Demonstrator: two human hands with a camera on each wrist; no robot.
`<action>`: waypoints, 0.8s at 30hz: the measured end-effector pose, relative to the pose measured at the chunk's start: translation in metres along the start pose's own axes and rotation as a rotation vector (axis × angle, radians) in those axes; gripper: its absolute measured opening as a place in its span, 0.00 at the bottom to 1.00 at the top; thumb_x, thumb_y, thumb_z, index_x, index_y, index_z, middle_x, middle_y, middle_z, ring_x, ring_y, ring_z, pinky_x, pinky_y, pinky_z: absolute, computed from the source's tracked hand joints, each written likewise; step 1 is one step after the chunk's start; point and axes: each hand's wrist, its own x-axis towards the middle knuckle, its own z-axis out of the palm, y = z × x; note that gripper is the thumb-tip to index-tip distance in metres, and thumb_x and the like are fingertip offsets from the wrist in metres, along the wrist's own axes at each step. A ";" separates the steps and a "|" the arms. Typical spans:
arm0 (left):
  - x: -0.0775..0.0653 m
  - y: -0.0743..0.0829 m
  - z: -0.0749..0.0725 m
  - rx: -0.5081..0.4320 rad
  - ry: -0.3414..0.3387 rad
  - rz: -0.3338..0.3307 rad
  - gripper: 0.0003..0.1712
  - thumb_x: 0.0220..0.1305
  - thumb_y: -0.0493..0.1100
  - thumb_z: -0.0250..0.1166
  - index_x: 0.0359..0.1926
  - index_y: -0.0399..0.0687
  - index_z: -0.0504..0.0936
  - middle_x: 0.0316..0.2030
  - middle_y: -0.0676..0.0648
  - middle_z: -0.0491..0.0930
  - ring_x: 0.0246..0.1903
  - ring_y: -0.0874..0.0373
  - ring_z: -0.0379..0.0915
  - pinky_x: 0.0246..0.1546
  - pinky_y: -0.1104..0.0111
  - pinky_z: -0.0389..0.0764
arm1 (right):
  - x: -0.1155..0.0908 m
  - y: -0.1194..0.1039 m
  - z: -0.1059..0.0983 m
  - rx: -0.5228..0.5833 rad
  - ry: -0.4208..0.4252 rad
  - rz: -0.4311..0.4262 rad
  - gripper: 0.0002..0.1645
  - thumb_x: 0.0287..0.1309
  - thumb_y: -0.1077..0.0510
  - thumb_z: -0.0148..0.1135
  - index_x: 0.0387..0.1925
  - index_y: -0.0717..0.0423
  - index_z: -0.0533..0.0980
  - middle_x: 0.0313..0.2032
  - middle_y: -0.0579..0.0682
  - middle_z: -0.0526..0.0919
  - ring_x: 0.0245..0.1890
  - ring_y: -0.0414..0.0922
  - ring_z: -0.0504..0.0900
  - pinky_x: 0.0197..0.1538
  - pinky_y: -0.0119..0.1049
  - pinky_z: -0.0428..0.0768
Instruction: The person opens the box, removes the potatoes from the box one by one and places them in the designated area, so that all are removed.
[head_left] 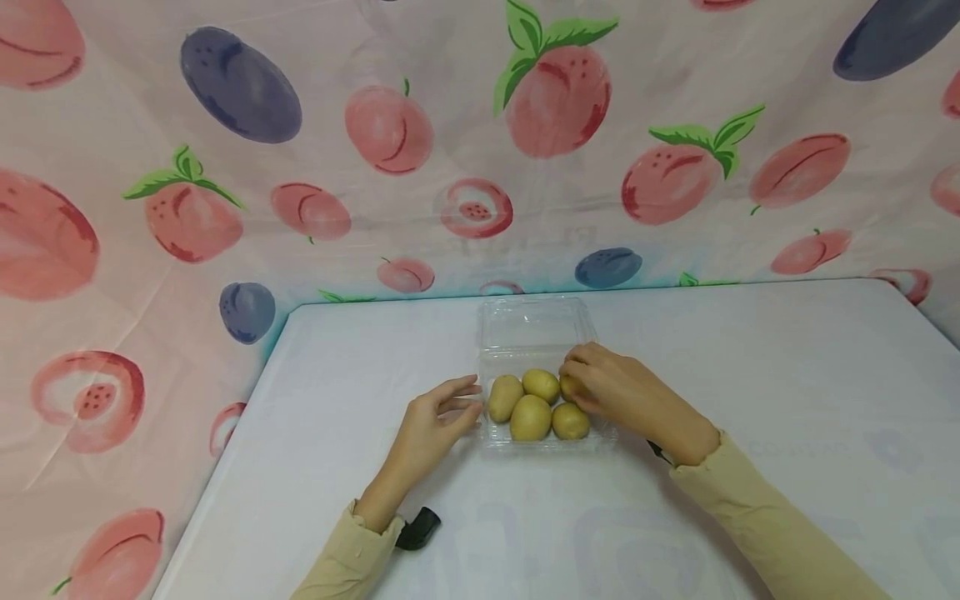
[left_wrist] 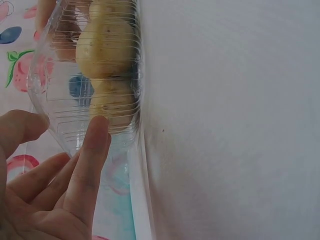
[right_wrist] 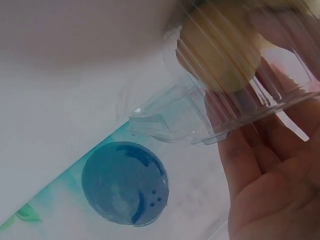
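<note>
A clear plastic clamshell box (head_left: 547, 445) stands with its lid (head_left: 534, 325) folded back, away from me. Several yellow potatoes (head_left: 530, 418) lie in its base. My right hand (head_left: 618, 392) reaches over the box's right side and grips a potato (head_left: 567, 388), which the fingers partly cover. Through the ribbed wall in the right wrist view another potato (right_wrist: 220, 45) shows beside the thumb. At the box's left side is my left hand (head_left: 435, 421), its fingers extended. In the left wrist view its thumb and fingertips are right at the rim and ribbed wall.
A white-covered table (head_left: 360, 358) carries the box. Behind it and to the left hangs a fruit-printed cloth (head_left: 450, 142). A black device (head_left: 418, 528) sits at the left wrist, beside the beige sleeve.
</note>
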 end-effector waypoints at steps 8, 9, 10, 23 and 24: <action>0.000 0.001 0.001 -0.003 0.002 -0.007 0.25 0.68 0.36 0.65 0.64 0.35 0.74 0.56 0.39 0.81 0.51 0.49 0.82 0.43 0.71 0.87 | 0.004 -0.002 -0.002 0.017 -0.082 0.022 0.22 0.42 0.65 0.80 0.42 0.60 0.82 0.44 0.51 0.82 0.49 0.47 0.80 0.46 0.38 0.86; 0.000 0.001 0.001 -0.002 0.005 -0.007 0.25 0.68 0.36 0.65 0.64 0.35 0.74 0.56 0.39 0.81 0.51 0.49 0.82 0.42 0.71 0.87 | 0.005 -0.002 -0.002 0.014 -0.088 0.023 0.23 0.42 0.65 0.80 0.43 0.60 0.82 0.45 0.51 0.83 0.49 0.48 0.80 0.46 0.39 0.86; 0.001 0.000 0.001 0.000 0.007 -0.007 0.25 0.67 0.36 0.65 0.63 0.35 0.74 0.56 0.39 0.81 0.51 0.49 0.82 0.42 0.71 0.87 | 0.005 -0.002 -0.002 0.014 -0.093 0.022 0.23 0.42 0.66 0.80 0.43 0.60 0.82 0.45 0.51 0.83 0.48 0.48 0.80 0.46 0.39 0.86; 0.000 0.000 0.001 -0.012 0.010 -0.010 0.25 0.67 0.35 0.65 0.64 0.36 0.74 0.55 0.39 0.81 0.51 0.49 0.82 0.42 0.71 0.87 | 0.006 -0.001 -0.002 -0.010 -0.081 -0.023 0.20 0.42 0.68 0.79 0.41 0.61 0.83 0.42 0.52 0.83 0.47 0.48 0.79 0.41 0.37 0.86; 0.000 0.000 0.001 -0.013 0.009 -0.008 0.25 0.67 0.35 0.65 0.64 0.36 0.74 0.55 0.39 0.81 0.51 0.49 0.82 0.42 0.70 0.87 | 0.006 -0.001 -0.002 -0.009 -0.081 -0.025 0.20 0.42 0.68 0.79 0.41 0.61 0.83 0.42 0.52 0.84 0.47 0.48 0.79 0.42 0.37 0.86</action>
